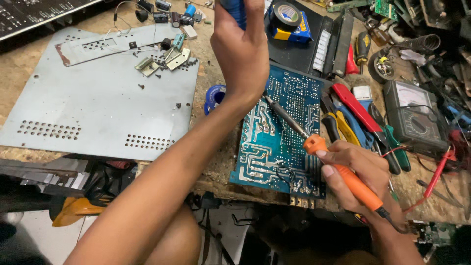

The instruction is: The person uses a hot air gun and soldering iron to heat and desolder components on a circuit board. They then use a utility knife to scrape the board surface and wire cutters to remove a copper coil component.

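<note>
The right hand (354, 172) is closed around an orange soldering iron (343, 174) tipped onto the blue circuit board (282, 137) on the workbench (211, 167), while a blue-handled tool (236, 11) is gripped above by the left hand (241, 54).

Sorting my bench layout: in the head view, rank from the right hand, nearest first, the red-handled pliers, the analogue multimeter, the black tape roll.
From the right hand:
1. Red-handled pliers, just above it.
2. Analogue multimeter, upper right.
3. Black tape roll, far top edge.
</note>
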